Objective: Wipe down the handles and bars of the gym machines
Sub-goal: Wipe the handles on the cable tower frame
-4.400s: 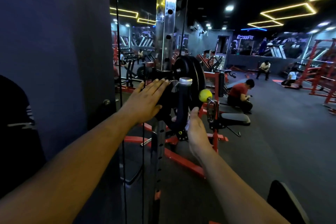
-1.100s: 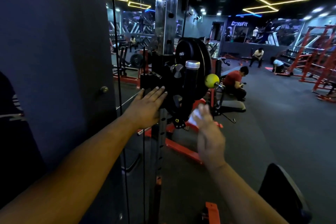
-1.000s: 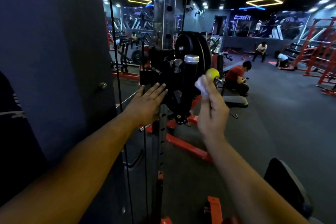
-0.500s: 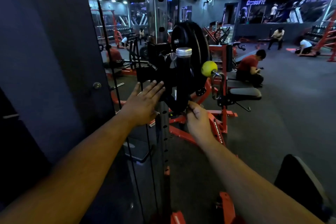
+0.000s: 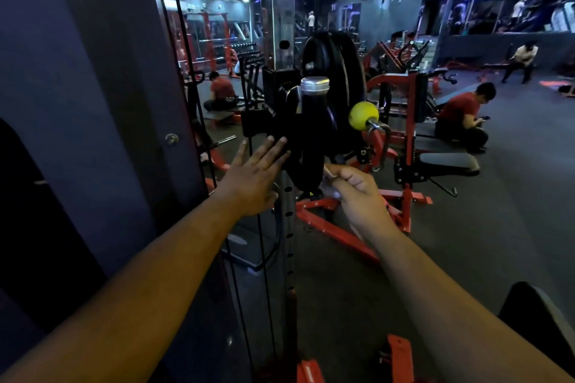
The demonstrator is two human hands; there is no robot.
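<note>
Wipe (image 5: pixel 330 186) is pinched in my right hand (image 5: pixel 357 193) under the black handle (image 5: pixel 312 121); left hand (image 5: pixel 255 177) flat, bracing. That carriage could swing if I scrub hard.

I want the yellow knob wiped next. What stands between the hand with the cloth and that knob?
Nothing visible. The right hand pinches the cloth below the yellow knob, with open space between them beside the black weight plate.
</note>
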